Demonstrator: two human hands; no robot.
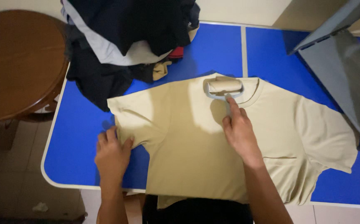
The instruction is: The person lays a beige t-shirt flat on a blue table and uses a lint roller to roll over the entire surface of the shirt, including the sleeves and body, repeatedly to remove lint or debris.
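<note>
Two hands share this: your right hand point(240, 130) is closed on the light lint roller point(224, 87) by its handle near the collar, while your left hand point(111, 153), fingers spread, pins the soft, easily bunched beige T-shirt point(188, 141) flat on the blue bench point(80, 137).

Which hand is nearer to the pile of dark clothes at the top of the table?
Left. The left hand presses the shirt sleeve below the pile of dark clothes; the right hand holds the lint roller, farther right.

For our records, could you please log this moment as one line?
right hand: grips lint roller, near collar | left hand: flat on sleeve | tee: beige, spread on blue table
</note>
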